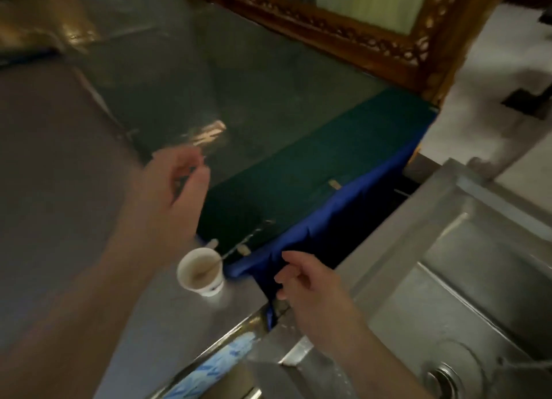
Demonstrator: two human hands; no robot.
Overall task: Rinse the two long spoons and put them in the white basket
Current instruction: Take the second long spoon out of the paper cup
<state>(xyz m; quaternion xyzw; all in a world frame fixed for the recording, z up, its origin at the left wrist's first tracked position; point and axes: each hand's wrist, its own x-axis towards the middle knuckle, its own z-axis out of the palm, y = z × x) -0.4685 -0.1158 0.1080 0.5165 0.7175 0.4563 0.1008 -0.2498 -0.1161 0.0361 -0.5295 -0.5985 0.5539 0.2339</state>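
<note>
The task looks to be at its very start: neither spoon has been lifted, and nothing is under water yet. A small white cup stands on the grey counter, and 1 long spoon rests in it, bowl down in the brownish dregs, handle leaning out over the rim toward the dark green cloth just behind the cup. A second thin metal streak lies on that cloth beyond the cup (possibly the other spoon, but the blur makes it too faint to say).

The left hand hovers above and behind the cup, fingers loosely curled, thumb and forefinger apart, with nothing in it. The right hand hangs to the right of the cup, over the blue fold of fabric that drapes off the cloth's edge; its fingers are half curled and it grips nothing that I can see. Neither hand touches the cup.

Farther right of the cup sits the steel sink, its drain showing near the bottom corner. No tap is visible, and no white basket appears anywhere in view.

The step in hand, I judge, is the reach for the first spoon. The next move calls for a pinch on the handle where it clears the cup's rim, lifting it clear without tipping the light cup, then carrying it across to the sink.
</note>
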